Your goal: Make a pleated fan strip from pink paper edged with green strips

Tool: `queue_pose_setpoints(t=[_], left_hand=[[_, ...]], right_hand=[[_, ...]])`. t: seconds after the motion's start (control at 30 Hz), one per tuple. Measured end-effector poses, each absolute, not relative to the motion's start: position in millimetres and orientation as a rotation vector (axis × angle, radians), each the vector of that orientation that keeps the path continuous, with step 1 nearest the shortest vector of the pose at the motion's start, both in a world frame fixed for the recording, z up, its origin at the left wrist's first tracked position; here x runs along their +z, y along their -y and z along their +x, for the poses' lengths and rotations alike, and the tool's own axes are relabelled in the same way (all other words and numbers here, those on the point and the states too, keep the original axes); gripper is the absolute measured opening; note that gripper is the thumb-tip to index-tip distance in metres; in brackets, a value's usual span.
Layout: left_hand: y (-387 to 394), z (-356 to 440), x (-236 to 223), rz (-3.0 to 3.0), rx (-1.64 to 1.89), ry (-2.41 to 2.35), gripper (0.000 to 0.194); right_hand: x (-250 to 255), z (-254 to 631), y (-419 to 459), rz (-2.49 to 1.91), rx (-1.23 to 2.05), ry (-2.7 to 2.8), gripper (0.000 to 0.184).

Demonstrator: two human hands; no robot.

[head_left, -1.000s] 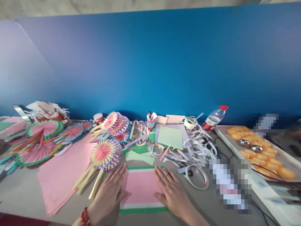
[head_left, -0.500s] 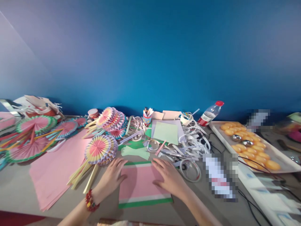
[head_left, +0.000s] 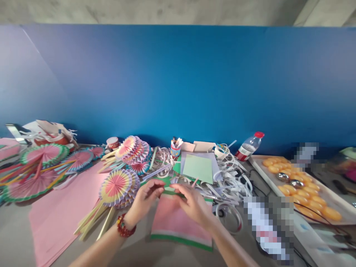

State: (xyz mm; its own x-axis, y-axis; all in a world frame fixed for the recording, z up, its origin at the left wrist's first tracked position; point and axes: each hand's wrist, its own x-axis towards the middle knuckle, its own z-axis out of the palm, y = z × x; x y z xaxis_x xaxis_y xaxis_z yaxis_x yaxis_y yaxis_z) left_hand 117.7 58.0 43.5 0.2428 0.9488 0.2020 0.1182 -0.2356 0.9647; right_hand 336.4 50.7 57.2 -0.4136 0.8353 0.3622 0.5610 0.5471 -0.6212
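A pink sheet of paper (head_left: 180, 218) with green and white bands along its near and far edges lies in front of me, turned slightly askew. At its far left corner my left hand (head_left: 148, 194) is closed, fingers curled and thumb against the edge. My right hand (head_left: 193, 204) pinches the far green edge a little further right and covers part of it. The fingertips of both hands are close together but apart. A bracelet of red beads (head_left: 125, 226) circles my left wrist.
Pleated paper fans (head_left: 116, 187) with stick handles and large pink sheets (head_left: 61, 211) lie left. Behind are a pen cup (head_left: 175, 151), a pale green sheet (head_left: 198, 167) and tangled white paper strips (head_left: 233, 181). A tape roll (head_left: 229, 218), bottle (head_left: 250, 146) and tray (head_left: 268, 177) stand right.
Both hands have gone from lying spread on the pink sheet to curled fingers at its far edge. The sheet has turned slightly, its near edge shifting right. My view has tilted up.
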Motion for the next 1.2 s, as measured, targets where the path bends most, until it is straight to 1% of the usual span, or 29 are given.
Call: queue_pose_setpoints(t=[0.1, 0.2, 0.33, 0.4, 0.57, 0.7, 0.8, 0.97, 1.2], left_hand=[[-60.0, 116.1, 41.6, 1.546, 1.114, -1.007, 0.035], [-60.3, 117.7, 30.4, 1.647, 1.073, -1.069, 0.028], [-59.2, 124.3, 15.8, 1.603, 1.095, -1.098, 0.032], [-56.2, 128.4, 11.1, 1.572, 1.084, -1.082, 0.034], [-47.9, 140.3, 2.7, 1.518, 1.094, -1.051, 0.034], [-46.1, 141.8, 1.0, 1.524, 1.126, -1.050, 0.034], [-44.4, 138.2, 3.6, 1.577, 1.138, -1.032, 0.029], [-40.9, 135.8, 12.3, 1.804, 1.167, -0.963, 0.013], [-38.2, 137.1, 14.1, 1.910, 1.237, -1.039, 0.010]], right_hand=[[60.1, 340.9, -57.6, -1.128, 0.555, 2.101, 0.035], [57.2, 343.8, -60.5, -1.149, 0.556, 2.110, 0.035], [53.0, 340.7, -59.8, -1.141, 0.496, 2.132, 0.038], [52.9, 337.0, -57.6, -1.107, 0.393, 2.134, 0.034], [54.7, 325.0, -52.2, -1.024, 0.155, 2.207, 0.013], [51.4, 319.7, -52.5, -1.024, 0.161, 2.234, 0.010], [48.7, 320.0, -51.8, -0.999, 0.197, 2.238, 0.012], [52.2, 323.0, -48.3, -0.972, 0.217, 2.237, 0.014], [52.0, 324.6, -47.2, -0.948, 0.182, 2.238, 0.013]])
